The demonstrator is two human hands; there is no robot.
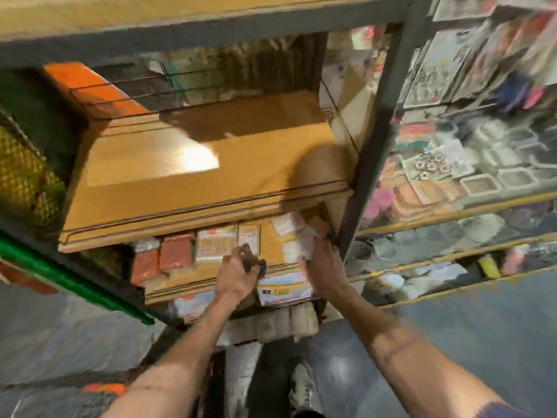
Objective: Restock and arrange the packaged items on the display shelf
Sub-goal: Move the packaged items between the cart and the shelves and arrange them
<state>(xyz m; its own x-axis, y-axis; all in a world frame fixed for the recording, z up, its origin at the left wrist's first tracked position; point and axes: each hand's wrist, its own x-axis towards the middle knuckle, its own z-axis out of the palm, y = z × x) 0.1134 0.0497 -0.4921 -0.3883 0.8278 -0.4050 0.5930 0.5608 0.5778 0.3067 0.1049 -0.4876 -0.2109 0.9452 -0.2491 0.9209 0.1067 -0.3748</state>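
- wooden shelf (211,164) in metal frame (376,140), packets (193,248) on lower board
- left hand (238,274) curls round dark item (254,264)
- right hand (324,263) touches white packet (303,247); grip too blurred to tell

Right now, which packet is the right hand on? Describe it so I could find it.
Start at the big wooden shelf; the lower shelf just under it holds a row of packets. At the row's right end, beside the dark post, the right hand touches a whitish packet. The red packets sit further left; this one is pale.
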